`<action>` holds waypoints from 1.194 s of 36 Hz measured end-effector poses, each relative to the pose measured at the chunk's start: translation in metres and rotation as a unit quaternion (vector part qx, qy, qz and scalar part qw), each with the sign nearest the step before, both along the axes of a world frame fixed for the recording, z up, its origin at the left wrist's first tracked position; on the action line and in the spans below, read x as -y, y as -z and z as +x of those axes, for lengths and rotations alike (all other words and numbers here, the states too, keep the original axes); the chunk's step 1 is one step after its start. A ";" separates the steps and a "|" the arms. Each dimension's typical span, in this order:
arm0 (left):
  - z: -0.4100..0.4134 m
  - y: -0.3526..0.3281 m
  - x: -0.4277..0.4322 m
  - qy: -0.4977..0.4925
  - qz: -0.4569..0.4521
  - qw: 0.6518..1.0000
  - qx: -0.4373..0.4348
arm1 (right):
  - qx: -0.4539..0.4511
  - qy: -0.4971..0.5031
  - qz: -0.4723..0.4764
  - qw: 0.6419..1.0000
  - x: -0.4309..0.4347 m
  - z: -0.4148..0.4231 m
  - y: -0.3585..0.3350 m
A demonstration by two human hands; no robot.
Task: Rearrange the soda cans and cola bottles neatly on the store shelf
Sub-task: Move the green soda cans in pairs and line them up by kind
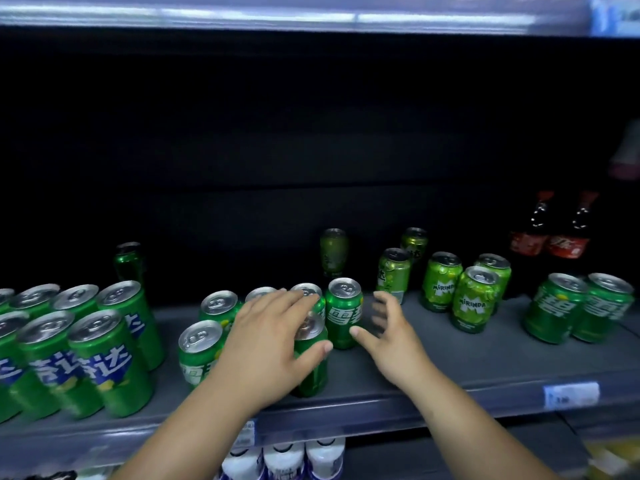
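Observation:
My left hand (pixel 268 341) grips a green soda can (pixel 311 367) at the front of a cluster of green cans (pixel 202 348) in the shelf's middle. My right hand (pixel 388 327) hovers open just right of another upright green can (pixel 343 311), thumb close to it. A tight block of green cans with blue labels (pixel 86 351) fills the left. Light-green Mirinda cans (pixel 474 299) stand scattered to the right, with two green cans (pixel 581 306) beyond them. Two cola bottles (pixel 550 237) stand at the back right.
The grey shelf (pixel 450 355) has bare floor between the middle cluster and the Mirinda cans. A price tag (pixel 571 394) sits on its front rail. White bottles (pixel 284 459) stand on the shelf below. Single cans (pixel 334 251) stand deep in the dark back.

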State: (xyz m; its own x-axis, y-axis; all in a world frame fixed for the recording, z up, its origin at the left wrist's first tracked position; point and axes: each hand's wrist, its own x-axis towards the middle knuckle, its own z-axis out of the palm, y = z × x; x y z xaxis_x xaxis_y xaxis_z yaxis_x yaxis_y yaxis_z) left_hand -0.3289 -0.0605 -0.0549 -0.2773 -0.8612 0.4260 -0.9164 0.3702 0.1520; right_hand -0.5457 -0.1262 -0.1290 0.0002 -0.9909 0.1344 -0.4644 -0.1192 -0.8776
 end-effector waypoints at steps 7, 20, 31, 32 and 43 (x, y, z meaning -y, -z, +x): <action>-0.040 -0.007 0.006 0.109 -0.043 0.993 -0.020 | 0.047 0.087 -0.023 0.995 -0.034 -0.057 -0.011; -0.193 0.022 0.029 0.202 0.092 0.968 -0.121 | 0.075 0.251 -0.034 0.965 -0.075 -0.213 -0.014; -0.328 0.047 0.073 0.165 0.185 0.943 -0.220 | 0.052 0.244 -0.038 0.968 -0.044 -0.325 -0.013; -0.339 0.049 0.076 0.160 0.189 0.941 -0.229 | 0.048 0.244 -0.040 0.968 -0.039 -0.335 -0.011; -0.416 0.066 0.112 0.113 0.220 0.905 -0.346 | 0.007 0.205 -0.023 0.979 0.014 -0.380 -0.002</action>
State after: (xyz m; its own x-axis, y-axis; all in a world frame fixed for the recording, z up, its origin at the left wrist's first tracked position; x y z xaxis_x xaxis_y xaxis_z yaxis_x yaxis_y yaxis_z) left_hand -0.7451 -0.1720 -0.1211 -0.2653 -0.9443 0.1948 -0.4532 0.3004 0.8393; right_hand -0.9257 -0.1401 -0.1267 -0.3979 -0.9003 0.1762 -0.4688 0.0345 -0.8826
